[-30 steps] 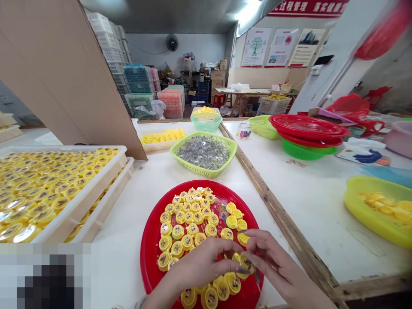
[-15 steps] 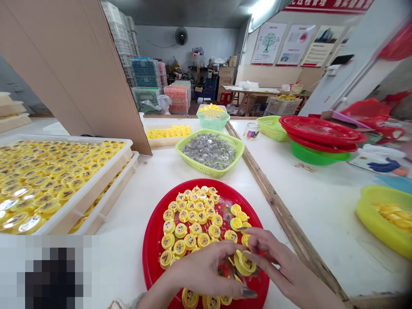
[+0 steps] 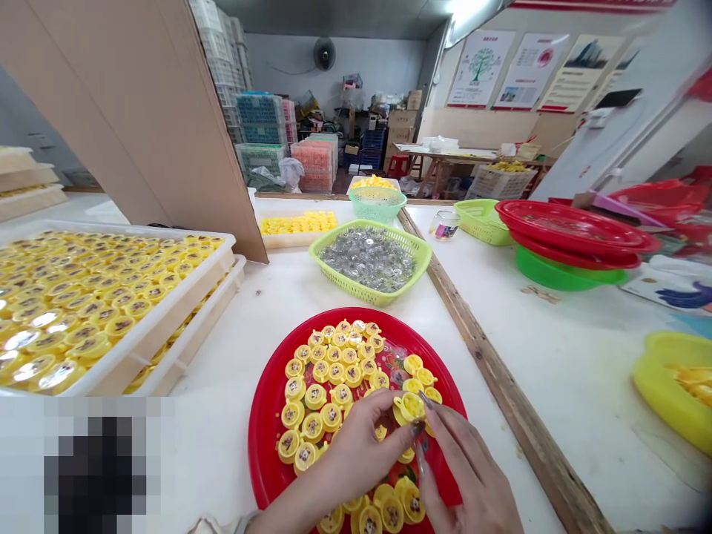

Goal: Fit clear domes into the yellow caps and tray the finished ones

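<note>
Left fingers (image 3: 399, 443) pinch a cup (image 3: 411, 405) toward the right edge of the tray (image 3: 260, 437); right fingers (image 3: 448, 434) spread; a slack pinch could drop it.

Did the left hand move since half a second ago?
Yes. The left hand moved farther forward over the red tray, toward the green basket of clear pieces.
</note>
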A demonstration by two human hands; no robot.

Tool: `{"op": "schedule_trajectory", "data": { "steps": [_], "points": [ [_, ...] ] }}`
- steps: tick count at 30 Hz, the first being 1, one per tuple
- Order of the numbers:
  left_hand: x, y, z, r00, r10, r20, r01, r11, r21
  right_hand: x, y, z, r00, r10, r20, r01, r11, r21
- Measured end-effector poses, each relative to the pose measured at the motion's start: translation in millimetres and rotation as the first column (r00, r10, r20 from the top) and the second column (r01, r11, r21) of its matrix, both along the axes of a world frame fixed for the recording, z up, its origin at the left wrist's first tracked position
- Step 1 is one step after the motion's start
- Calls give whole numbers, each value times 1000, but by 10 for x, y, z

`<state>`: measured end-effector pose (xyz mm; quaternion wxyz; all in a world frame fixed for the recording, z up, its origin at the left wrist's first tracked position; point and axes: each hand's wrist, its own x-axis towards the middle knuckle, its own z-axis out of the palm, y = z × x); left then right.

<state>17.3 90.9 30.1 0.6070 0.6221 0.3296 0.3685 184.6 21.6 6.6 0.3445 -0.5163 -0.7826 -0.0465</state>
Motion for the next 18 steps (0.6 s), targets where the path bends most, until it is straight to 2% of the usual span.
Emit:
{"op": "schedule_trajectory", "data": {
  "steps": [4, 7, 11, 13, 16, 18],
  "points": [
    [-10, -11, 10, 992, 65, -110, -54, 994, 100, -84, 52, -29, 991, -64, -117, 60, 998, -34],
    [-10, -40, -24, 981, 78, -178, -50, 987, 154, -184, 61, -57, 972, -116, -206, 105, 992, -64],
    [11, -88, -72, 977, 104, -186, -72, 983, 168, -277, 62, -73, 935, -257, -246, 242, 966, -90],
    [27, -103, -82, 981, 124, -146, -101, 982, 156, -290, 76, -56, 932, -277, -233, 279, 960, -23],
    [55, -115, -98, 987, 139, -85, -128, 984, 121, -291, 112, -12, 959, -235, -161, 258, 956, 141],
    [73, -118, -116, 988, 150, -38, -146, 984, 98, -298, 133, 12, 969, -220, -115, 239, 950, 200]
  ]
}}
